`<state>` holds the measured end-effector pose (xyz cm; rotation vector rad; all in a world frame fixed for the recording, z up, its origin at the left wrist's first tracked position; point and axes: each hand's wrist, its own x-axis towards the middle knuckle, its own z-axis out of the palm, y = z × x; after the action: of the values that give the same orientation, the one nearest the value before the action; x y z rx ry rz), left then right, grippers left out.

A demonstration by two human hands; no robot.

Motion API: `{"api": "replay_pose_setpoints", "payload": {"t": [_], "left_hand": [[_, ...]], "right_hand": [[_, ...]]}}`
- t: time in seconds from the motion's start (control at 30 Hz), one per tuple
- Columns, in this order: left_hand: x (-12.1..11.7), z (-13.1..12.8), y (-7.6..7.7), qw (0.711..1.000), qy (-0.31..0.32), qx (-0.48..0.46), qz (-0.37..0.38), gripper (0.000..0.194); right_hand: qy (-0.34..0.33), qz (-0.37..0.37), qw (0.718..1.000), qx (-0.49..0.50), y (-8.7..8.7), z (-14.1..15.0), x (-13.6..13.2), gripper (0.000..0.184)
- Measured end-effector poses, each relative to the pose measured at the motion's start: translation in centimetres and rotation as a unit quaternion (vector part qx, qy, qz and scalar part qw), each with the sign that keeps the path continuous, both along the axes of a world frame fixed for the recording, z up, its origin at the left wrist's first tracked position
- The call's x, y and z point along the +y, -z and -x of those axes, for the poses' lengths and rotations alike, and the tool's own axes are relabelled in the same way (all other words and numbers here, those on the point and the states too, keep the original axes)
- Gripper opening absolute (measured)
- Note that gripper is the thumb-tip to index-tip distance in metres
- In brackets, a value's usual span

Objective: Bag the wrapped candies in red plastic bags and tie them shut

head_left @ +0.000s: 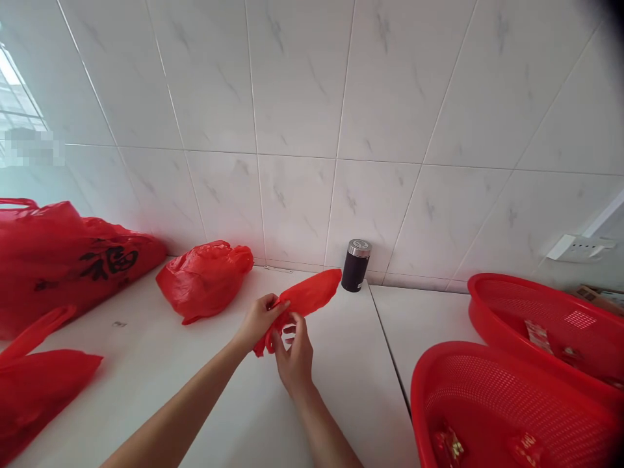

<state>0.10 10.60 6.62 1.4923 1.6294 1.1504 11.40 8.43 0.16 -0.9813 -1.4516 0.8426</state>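
Above a white countertop (205,364), both my hands grip a small red plastic bag (312,294) at its near end. My left hand (259,318) pinches the bag's upper edge, thumb and fingers closed on it. Just below and to the right, my right hand (293,354) has its fingers curled around the same end. The rest of the bag stretches flat up and to the right, toward a dark jar.
A dark jar with a silver lid (355,265) stands at the tiled wall. Beside it to the left lies a crumpled red bag (205,279). Larger red bags (58,260) (29,383) lie at left. Two red mesh baskets (492,390) (546,305) with small wrapped items sit at right.
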Motion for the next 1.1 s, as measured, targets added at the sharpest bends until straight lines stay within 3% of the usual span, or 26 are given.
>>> {"api": "replay_pose_setpoints", "payload": {"t": [0.13, 0.2, 0.27, 0.4, 0.47, 0.5, 0.63, 0.73, 0.9, 1.1], "left_hand": [[-3.8, 0.1, -0.1, 0.984, 0.083, -0.151, 0.044, 0.036], [-5.2, 2.0, 0.5, 0.977, 0.073, -0.196, 0.053, 0.039], [-6.2, 5.0, 1.3, 0.975, 0.018, -0.217, 0.049, 0.041], [-7.7, 9.9, 1.7, 0.964, -0.155, -0.218, -0.008, 0.050], [-8.7, 9.4, 1.0, 0.953, -0.195, -0.231, -0.036, 0.052], [-9.2, 8.2, 0.6, 0.951, -0.185, -0.245, -0.034, 0.053], [-10.7, 1.1, -0.4, 0.935, -0.038, -0.348, 0.063, 0.050], [-10.3, -1.2, 0.2, 0.900, -0.048, -0.426, 0.078, 0.035], [-9.1, 3.2, 0.9, 0.868, -0.159, -0.470, 0.015, 0.037], [-10.6, 7.8, -0.9, 0.888, -0.160, -0.432, -0.024, 0.030]], "right_hand": [[-0.036, 0.049, 0.996, 0.059, -1.2, -0.7, -0.2, 0.019], [-0.026, 0.059, 0.995, 0.075, -1.8, -1.9, 0.2, 0.018], [-0.016, 0.074, 0.992, 0.098, -2.6, -3.4, 0.6, 0.017], [0.018, 0.096, 0.985, 0.141, -4.5, -5.9, 0.7, 0.021], [0.028, 0.095, 0.985, 0.144, -5.3, -6.0, 0.1, 0.022], [0.028, 0.092, 0.985, 0.141, -5.5, -5.7, -0.4, 0.022], [0.018, 0.048, 0.995, 0.084, -5.6, -3.4, -2.8, 0.023], [-0.010, 0.042, 0.998, 0.054, -5.5, -3.3, -4.0, 0.022], [0.002, 0.167, 0.963, 0.212, -6.4, -6.2, -3.3, 0.024], [-0.007, 0.200, 0.935, 0.292, -7.6, -8.6, -1.5, 0.030]]}}
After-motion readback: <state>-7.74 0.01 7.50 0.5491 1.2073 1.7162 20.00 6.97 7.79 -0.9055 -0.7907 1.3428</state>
